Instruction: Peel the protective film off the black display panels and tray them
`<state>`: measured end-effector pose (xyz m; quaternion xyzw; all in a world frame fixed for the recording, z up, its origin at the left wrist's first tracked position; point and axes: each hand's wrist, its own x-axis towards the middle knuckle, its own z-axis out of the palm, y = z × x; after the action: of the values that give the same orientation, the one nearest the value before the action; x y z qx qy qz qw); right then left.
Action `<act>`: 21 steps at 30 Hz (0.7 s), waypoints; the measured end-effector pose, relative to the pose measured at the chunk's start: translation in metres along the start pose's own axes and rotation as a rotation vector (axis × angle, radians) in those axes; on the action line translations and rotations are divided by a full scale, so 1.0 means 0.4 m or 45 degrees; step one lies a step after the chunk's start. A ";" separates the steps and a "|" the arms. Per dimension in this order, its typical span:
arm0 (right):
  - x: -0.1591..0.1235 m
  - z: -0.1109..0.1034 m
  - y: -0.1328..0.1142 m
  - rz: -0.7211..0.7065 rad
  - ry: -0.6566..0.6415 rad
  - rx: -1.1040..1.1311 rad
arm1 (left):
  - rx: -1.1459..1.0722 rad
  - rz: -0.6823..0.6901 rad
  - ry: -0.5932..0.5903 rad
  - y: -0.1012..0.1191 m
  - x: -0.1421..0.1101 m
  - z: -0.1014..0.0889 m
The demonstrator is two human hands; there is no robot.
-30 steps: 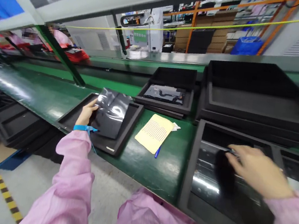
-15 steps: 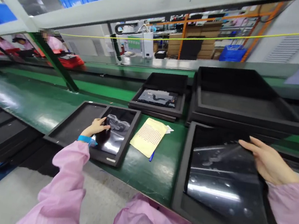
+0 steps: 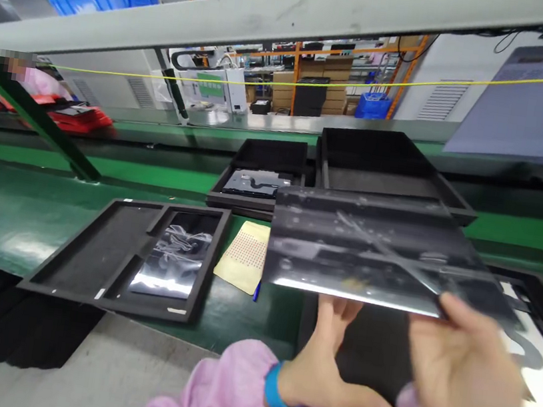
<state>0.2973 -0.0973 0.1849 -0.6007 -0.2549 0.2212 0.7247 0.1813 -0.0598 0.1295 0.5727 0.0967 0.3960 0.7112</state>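
Note:
A thin, glossy black display panel [image 3: 360, 250] is tilted in the air above a black foam tray [image 3: 368, 338], its film wrinkled and bubbled. My right hand [image 3: 470, 373], a little blurred, grips the near edge of this panel, thumb on top. Below the same edge is my left hand [image 3: 324, 366], with a blue wristband. Its thumb stretches away to the right and its fingertips are hidden behind the panel, so contact is unclear. A second panel [image 3: 176, 254] under loose film lies in the right compartment of the left tray [image 3: 115, 256].
A yellow dotted sheet [image 3: 244, 257] and a blue pen [image 3: 256, 291] lie between the trays. Behind stand a foam tray [image 3: 263, 155] holding a panel with a flex cable, and a larger deep tray [image 3: 384, 155]. At right lies a tray [image 3: 537, 285] with a shiny part.
The right hand has lifted the panel out of the near right tray and swung it up. My left hand has left the panel in the left tray and moved right, beneath the raised one.

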 end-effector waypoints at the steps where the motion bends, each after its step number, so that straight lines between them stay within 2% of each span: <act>1: -0.047 0.008 0.028 0.020 0.022 0.041 | -0.130 0.041 0.197 -0.015 0.008 0.021; 2: -0.085 0.010 0.059 0.021 0.047 0.056 | -0.241 0.053 0.390 -0.019 0.017 0.033; 4: -0.123 -0.009 0.112 -0.063 0.081 0.005 | -0.389 -0.041 0.716 0.000 0.036 0.023; 6: -0.104 -0.045 0.134 -0.218 0.123 -0.019 | -0.446 -0.177 0.919 0.038 0.051 -0.022; 8: -0.038 -0.080 0.115 -0.369 0.187 -0.001 | -0.431 -0.254 0.971 0.073 0.056 -0.078; 9: 0.004 -0.091 0.092 -0.360 0.202 -0.028 | -0.404 -0.275 0.918 0.087 0.052 -0.101; 11: 0.086 -0.098 0.036 -0.241 0.072 -0.127 | -0.351 -0.315 0.694 0.103 0.038 -0.124; 13: 0.148 -0.093 -0.019 -0.074 -0.132 -0.230 | -0.272 -0.356 0.388 0.110 0.018 -0.119; 15: 0.179 -0.089 -0.058 -0.058 -0.181 -0.458 | -0.188 -0.368 0.158 0.117 0.002 -0.100; 17: 0.183 -0.094 -0.078 -0.254 -0.091 -0.935 | -0.112 -0.378 0.056 0.127 -0.006 -0.079; 19: 0.166 -0.107 -0.085 -0.607 0.011 -1.438 | -0.067 -0.387 -0.009 0.139 -0.006 -0.065; 21: 0.135 -0.125 -0.082 -0.957 0.078 -1.632 | -0.070 -0.390 -0.055 0.152 -0.001 -0.057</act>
<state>0.3712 -0.1072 0.2153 -0.7840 -0.5021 -0.2504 0.2657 0.1399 -0.0413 0.1763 0.5400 0.1569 0.2730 0.7806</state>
